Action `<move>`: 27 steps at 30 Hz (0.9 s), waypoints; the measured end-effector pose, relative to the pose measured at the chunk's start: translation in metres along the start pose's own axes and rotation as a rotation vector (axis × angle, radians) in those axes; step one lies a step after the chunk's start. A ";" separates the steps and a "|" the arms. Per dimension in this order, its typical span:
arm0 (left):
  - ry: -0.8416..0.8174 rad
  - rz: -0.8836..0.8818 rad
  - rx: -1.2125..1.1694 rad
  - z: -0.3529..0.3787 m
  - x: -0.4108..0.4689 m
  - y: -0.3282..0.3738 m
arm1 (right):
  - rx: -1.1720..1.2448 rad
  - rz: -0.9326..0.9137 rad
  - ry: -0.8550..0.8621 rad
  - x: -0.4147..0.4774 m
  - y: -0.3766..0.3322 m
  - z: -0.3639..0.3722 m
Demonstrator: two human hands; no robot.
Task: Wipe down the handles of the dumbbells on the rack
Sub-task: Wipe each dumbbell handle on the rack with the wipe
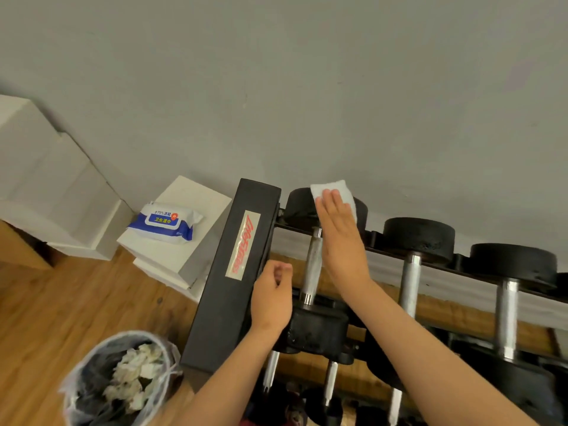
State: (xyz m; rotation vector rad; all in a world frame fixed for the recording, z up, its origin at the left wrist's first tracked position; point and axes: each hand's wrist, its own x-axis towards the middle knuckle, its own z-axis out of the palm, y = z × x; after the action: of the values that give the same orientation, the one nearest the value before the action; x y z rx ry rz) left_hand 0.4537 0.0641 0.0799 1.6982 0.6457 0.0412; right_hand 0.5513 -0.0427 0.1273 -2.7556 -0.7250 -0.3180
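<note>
Slippage worries me: my right grip (338,238), fingers flat, merely presses the wet wipe (329,189) against the far head of the end dumbbell (298,207), left grip (272,298) loosely curled, empty.

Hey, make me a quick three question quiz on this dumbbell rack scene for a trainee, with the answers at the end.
1. True or false: the right hand presses the white wipe on the leftmost dumbbell's handle.
2. Where does the wipes pack lie? A: on a white box. B: in the right hand. C: on the handle.
3. Which hand holds nothing?
Key: 1 false, it presses the wipe on that dumbbell's far head. 2 A. 3 the left hand.
</note>
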 end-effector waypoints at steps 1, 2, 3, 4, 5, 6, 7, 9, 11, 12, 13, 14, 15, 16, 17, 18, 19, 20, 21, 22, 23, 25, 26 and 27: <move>0.007 -0.003 -0.011 0.000 0.000 0.000 | -0.093 -0.071 -0.020 0.009 -0.006 0.002; 0.014 -0.007 -0.024 0.000 -0.001 0.000 | -0.177 -0.136 -0.040 0.018 -0.013 0.002; 0.019 -0.011 -0.035 -0.001 -0.001 0.000 | -0.252 -0.190 -0.094 0.024 -0.019 0.002; 0.021 -0.012 -0.041 -0.001 -0.001 0.001 | -0.310 -0.256 -0.146 0.029 -0.025 -0.001; 0.018 -0.010 -0.043 -0.001 -0.002 0.001 | -0.355 -0.312 -0.188 0.031 -0.024 -0.002; 0.013 -0.008 -0.043 -0.002 -0.002 0.001 | -0.388 -0.360 -0.249 0.031 -0.019 -0.005; 0.009 -0.007 -0.044 -0.002 -0.002 0.001 | -0.381 -0.389 -0.255 0.029 -0.011 -0.008; 0.005 -0.012 -0.058 -0.002 -0.002 0.001 | -0.346 -0.400 -0.123 0.020 0.010 -0.019; 0.007 -0.014 -0.070 -0.002 -0.002 0.001 | -0.289 -0.329 -0.012 0.011 0.023 -0.020; 0.009 -0.013 -0.066 -0.001 -0.001 0.000 | -0.293 -0.290 0.001 0.009 0.020 -0.019; 0.014 -0.013 -0.061 -0.001 -0.001 0.000 | -0.292 -0.274 -0.008 0.010 0.009 -0.017; 0.021 -0.011 -0.065 -0.001 -0.001 0.000 | -0.304 -0.283 -0.023 0.013 -0.002 -0.013; 0.026 -0.005 -0.075 -0.001 -0.001 0.000 | -0.349 -0.316 -0.086 0.018 -0.015 -0.009; 0.025 0.002 -0.082 -0.002 -0.001 0.000 | -0.405 -0.333 -0.187 0.023 -0.026 -0.005; 0.019 0.005 -0.083 -0.002 -0.002 0.000 | -0.469 -0.365 -0.268 0.026 -0.031 -0.002; 0.013 0.005 -0.082 -0.002 -0.002 0.000 | -0.521 -0.403 -0.329 0.028 -0.032 -0.002; 0.009 0.006 -0.084 -0.003 -0.002 0.000 | -0.531 -0.428 -0.317 0.028 -0.029 -0.003; 0.007 0.007 -0.086 -0.003 -0.002 0.000 | -0.509 -0.449 -0.251 0.026 -0.021 -0.002; 0.004 0.008 -0.089 -0.003 -0.002 0.000 | -0.477 -0.448 -0.166 0.022 -0.011 -0.002; 0.001 0.007 -0.091 -0.004 -0.002 0.001 | -0.357 -0.405 -0.092 0.016 0.001 -0.002; -0.001 0.007 -0.090 -0.004 -0.002 0.001 | -0.212 -0.344 -0.027 0.008 0.013 -0.002; -0.007 0.011 -0.085 -0.003 -0.002 0.001 | 0.044 -0.184 0.052 -0.010 0.031 -0.006; -0.011 0.013 -0.082 -0.004 -0.003 0.001 | 0.176 -0.068 0.068 -0.018 0.034 -0.010; -0.013 0.016 -0.081 -0.004 -0.003 0.001 | 0.312 0.070 0.070 -0.027 0.034 -0.010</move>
State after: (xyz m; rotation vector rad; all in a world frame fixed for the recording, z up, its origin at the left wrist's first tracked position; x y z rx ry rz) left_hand 0.4505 0.0660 0.0826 1.6244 0.6129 0.0665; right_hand 0.5446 -0.0865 0.1221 -2.4552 -0.6019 -0.2604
